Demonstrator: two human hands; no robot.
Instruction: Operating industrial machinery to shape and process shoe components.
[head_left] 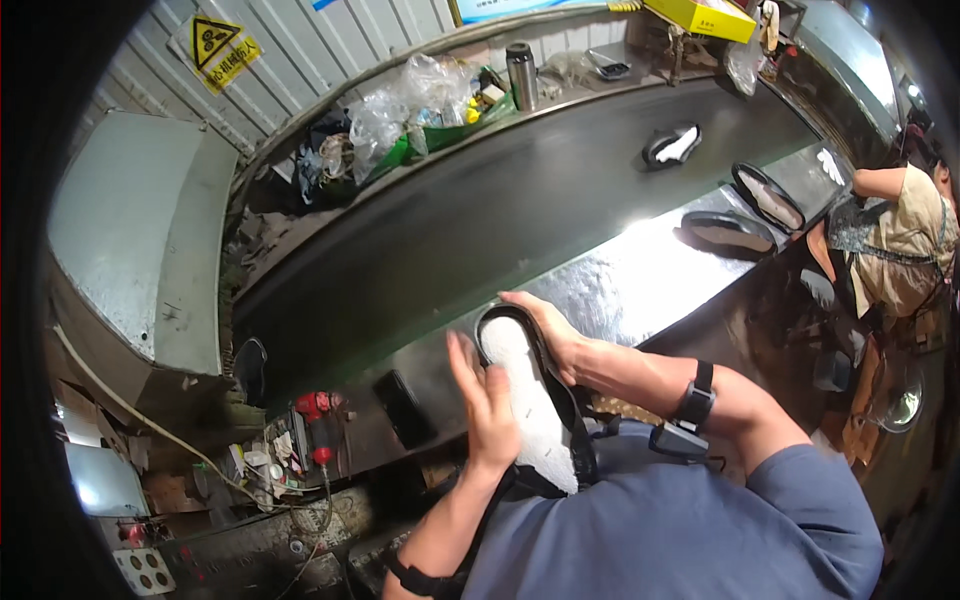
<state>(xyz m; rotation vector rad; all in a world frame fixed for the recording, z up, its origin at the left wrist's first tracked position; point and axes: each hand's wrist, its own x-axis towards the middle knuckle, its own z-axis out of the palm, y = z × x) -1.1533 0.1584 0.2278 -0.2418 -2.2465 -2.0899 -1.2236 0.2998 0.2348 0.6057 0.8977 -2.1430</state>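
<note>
In front of my chest stands a black shoe upper with a white underside (pixel 535 415), tilted with its rounded end away from me. My right hand (pixel 552 338) grips the far right side of its black rim, fingers wrapped around the edge. Along the opposite side, my left hand (pixel 487 405) is held upright with fingers stretched out, slightly blurred. Its thumb lies by the white underside; whether the palm presses on the shoe, I cannot tell.
A dark conveyor belt (pixel 480 210) runs beyond a metal ledge (pixel 610 285). Black shoes (pixel 727 235) rest at the right. A black phone-like slab (pixel 404 408) and a red tool (pixel 318 410) lie left. A metal housing (pixel 140 240) covers the belt's left end. A co-worker (pixel 900 235) is at right.
</note>
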